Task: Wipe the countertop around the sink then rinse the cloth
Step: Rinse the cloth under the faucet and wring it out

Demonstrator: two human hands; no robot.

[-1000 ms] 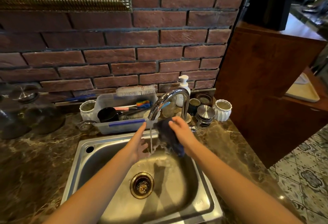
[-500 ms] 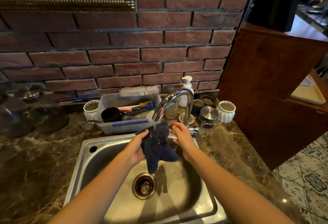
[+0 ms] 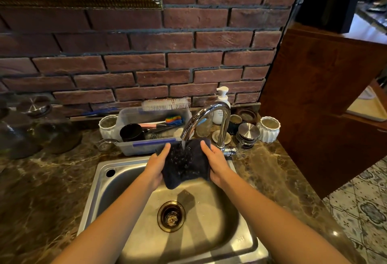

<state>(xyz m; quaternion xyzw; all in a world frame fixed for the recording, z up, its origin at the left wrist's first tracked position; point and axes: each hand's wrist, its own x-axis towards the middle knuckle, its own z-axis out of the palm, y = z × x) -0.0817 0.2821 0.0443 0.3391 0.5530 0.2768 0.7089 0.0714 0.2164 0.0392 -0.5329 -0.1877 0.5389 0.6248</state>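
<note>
A dark blue cloth (image 3: 186, 164) is spread out flat under the running chrome faucet (image 3: 206, 115), with water splashing on its middle. My left hand (image 3: 156, 164) grips the cloth's left edge and my right hand (image 3: 215, 164) grips its right edge, thumbs on top. Both hands hold it above the steel sink (image 3: 100, 196), whose drain (image 3: 171, 216) lies below. Dark marble countertop (image 3: 41, 184) surrounds the sink.
Behind the sink stands a clear plastic tub (image 3: 144, 146) with brushes and a black cup. A soap pump bottle (image 3: 221, 106), white ribbed cups (image 3: 269, 126), steel lids (image 3: 248, 132) and glass jars (image 3: 37, 125) line the brick wall. A wooden cabinet (image 3: 326, 104) rises at the right.
The cloth went from bunched in my right hand, to hanging between both hands, to spread flat under the water stream. My left hand took hold of its left edge.
</note>
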